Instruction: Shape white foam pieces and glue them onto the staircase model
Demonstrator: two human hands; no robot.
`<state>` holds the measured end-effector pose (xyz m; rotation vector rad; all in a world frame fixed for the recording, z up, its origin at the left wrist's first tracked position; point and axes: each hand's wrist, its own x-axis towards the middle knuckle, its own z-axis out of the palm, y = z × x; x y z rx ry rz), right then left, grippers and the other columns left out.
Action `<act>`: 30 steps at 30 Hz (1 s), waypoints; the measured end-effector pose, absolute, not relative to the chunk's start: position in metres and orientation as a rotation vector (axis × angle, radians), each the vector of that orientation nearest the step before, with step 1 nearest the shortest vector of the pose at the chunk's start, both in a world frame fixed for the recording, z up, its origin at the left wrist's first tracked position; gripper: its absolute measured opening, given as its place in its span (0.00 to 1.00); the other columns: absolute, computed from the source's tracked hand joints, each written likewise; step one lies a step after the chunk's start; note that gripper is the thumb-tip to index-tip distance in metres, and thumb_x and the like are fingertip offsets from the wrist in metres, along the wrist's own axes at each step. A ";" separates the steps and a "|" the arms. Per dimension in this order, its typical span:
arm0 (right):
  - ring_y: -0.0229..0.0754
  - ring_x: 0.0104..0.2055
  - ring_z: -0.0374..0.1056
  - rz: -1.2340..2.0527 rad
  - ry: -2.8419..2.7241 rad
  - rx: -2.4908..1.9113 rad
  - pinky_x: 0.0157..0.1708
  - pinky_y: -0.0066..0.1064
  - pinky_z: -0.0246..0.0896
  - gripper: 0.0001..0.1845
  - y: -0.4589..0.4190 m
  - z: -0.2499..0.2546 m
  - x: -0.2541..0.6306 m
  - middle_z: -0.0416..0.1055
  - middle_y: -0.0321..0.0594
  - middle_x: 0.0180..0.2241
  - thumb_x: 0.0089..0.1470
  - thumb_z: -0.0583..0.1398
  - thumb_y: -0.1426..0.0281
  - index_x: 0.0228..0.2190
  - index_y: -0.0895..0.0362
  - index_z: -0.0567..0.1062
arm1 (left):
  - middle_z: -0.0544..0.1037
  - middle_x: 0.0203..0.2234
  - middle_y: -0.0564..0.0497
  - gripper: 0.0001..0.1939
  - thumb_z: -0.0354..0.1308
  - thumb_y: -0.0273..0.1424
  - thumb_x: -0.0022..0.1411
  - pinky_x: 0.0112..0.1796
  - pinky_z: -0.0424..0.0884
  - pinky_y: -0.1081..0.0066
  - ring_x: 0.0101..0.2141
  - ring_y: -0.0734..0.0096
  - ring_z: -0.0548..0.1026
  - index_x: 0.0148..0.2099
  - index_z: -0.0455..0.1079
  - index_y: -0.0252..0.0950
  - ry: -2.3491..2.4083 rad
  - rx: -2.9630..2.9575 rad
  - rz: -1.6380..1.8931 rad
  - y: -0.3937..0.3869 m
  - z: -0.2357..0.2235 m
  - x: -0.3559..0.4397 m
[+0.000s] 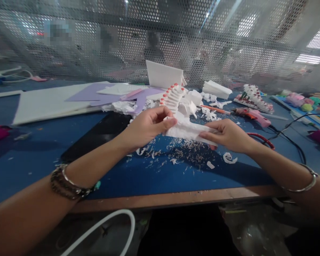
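A white sheet-like strip (190, 131), perhaps paper or thin foam, spans the gap between my two hands above the table. My left hand (152, 124) pinches its left end between thumb and fingers. The right end lies in the closed fingers of my right hand (225, 135). Just behind the strip stands a ridged white piece with red tips (172, 97), and curled white scraps (190, 101) lie around it. White shavings (186, 151) are scattered on the blue tabletop below my hands.
A pink glue gun (258, 117) with a black cable lies to the right, near an orange pencil-like stick (216, 109). White board (48, 103) and purple sheets (88, 93) cover the left. A dark flat slab (96, 135) lies by my left forearm. Perforated metal panel (176, 42) stands behind.
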<state>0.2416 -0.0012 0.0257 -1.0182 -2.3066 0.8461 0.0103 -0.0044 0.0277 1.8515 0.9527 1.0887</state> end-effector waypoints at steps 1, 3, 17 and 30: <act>0.30 0.16 0.60 0.843 -2.327 -1.014 0.19 0.23 0.52 0.17 -0.001 0.027 0.244 0.65 0.31 0.14 0.52 0.55 0.60 0.21 0.59 0.69 | 0.59 0.17 0.58 0.10 0.56 0.34 0.53 0.19 0.55 0.79 0.18 0.82 0.57 0.27 0.60 0.35 0.961 1.873 1.077 -0.004 0.030 0.008; 0.29 0.15 0.59 0.818 -2.370 -1.016 0.20 0.22 0.52 0.18 0.000 0.031 0.250 0.66 0.31 0.13 0.53 0.53 0.61 0.19 0.59 0.69 | 0.61 0.19 0.57 0.09 0.57 0.34 0.52 0.20 0.57 0.79 0.19 0.81 0.59 0.28 0.61 0.35 0.998 1.899 1.048 -0.003 0.033 0.001; 0.28 0.19 0.60 0.849 -2.536 -1.073 0.24 0.23 0.52 0.24 0.017 0.034 0.271 0.68 0.35 0.17 0.56 0.50 0.59 0.17 0.61 0.70 | 0.71 0.25 0.54 0.08 0.57 0.32 0.50 0.28 0.65 0.77 0.26 0.77 0.68 0.35 0.69 0.37 1.151 1.848 0.849 0.002 0.033 -0.021; 0.31 0.25 0.65 0.791 -2.642 -0.964 0.26 0.23 0.57 0.12 0.021 0.046 0.263 0.69 0.34 0.22 0.54 0.53 0.65 0.33 0.59 0.73 | 0.71 0.45 0.47 0.23 0.55 0.40 0.53 0.46 0.63 0.68 0.46 0.65 0.68 0.51 0.62 0.38 1.023 2.236 0.568 0.011 0.022 0.008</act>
